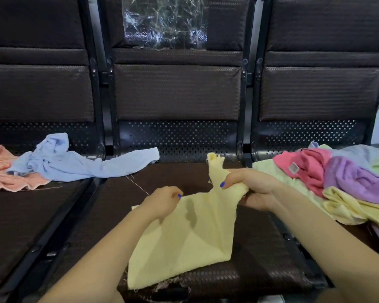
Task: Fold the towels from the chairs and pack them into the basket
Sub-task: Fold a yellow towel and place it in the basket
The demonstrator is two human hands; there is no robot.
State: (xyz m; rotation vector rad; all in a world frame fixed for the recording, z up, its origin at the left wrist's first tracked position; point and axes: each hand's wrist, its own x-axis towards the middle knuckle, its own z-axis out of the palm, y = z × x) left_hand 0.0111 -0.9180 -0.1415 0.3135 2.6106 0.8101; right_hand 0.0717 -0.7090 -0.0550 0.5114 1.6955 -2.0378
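Observation:
A pale yellow towel (184,243) lies partly spread on the middle chair seat (260,270). My left hand (162,203) pinches its left upper edge. My right hand (254,189) grips a bunched part of the same towel, and one corner sticks up above the fingers. A crumpled light blue towel (74,164) lies across the left and middle seats. A pink-orange towel (7,173) is on the left seat. No basket is in view.
A heap of towels (337,182) in pink, purple, yellow, green and pale blue covers the right seat. The dark chair backs stand behind, and a clear plastic bag (164,22) hangs on the middle one. Black metal frames separate the seats.

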